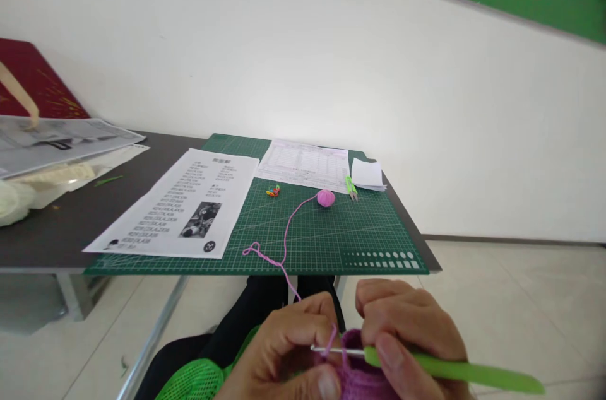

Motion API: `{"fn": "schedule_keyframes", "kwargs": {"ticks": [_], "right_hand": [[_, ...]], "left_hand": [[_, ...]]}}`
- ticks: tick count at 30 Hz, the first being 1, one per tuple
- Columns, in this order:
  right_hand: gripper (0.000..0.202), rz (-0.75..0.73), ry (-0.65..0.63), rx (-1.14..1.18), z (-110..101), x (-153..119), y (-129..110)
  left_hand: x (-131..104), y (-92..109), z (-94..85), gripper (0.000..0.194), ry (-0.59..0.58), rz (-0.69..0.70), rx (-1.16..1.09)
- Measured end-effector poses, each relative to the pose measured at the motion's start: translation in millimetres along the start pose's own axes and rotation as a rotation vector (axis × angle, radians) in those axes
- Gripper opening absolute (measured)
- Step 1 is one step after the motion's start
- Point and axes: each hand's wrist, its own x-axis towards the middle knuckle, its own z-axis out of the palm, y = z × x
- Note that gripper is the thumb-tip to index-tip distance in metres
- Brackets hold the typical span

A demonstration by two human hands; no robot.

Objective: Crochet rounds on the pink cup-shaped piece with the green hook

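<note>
At the bottom of the head view, my right hand (411, 330) is closed around the green handle of a crochet hook (478, 373). The hook's metal tip points left, with pink yarn looped over it. My left hand (296, 346) pinches a pink crocheted piece (362, 378) just below the tip; part of the piece is hidden by my fingers. From the left hand a strand of pink yarn (285, 242) runs up over the table edge, with a loose loop lying on the mat. It leads to a small pink yarn ball (326, 198).
A green cutting mat (369, 229) covers part of the dark table (156, 160). On it lie printed sheets (175, 204), small colourful stitch markers (273, 190), green thread snips (351, 188) and white paper (368, 174). Bright green mesh (194, 381) is at my lap. A white wall stands behind.
</note>
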Motion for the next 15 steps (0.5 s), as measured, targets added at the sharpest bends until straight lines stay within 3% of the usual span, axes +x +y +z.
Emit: {"fn": "schedule_keyframes", "kwargs": {"ticks": [8,11,15], "right_hand": [[0.020,-0.134,-0.104,-0.128,-4,-2,1],[0.023,-0.107,-0.148,-0.142,-15,3,-7],[0.028,-0.062,-0.199,-0.101,-27,9,-18]], "left_hand": [[4,-5,3.2,0.020,-0.060,-0.046,-0.199],[3,-4,1.3,0.021,-0.094,-0.055,-0.243],[-3,2,3.6,0.013,-0.027,-0.098,-0.280]]}}
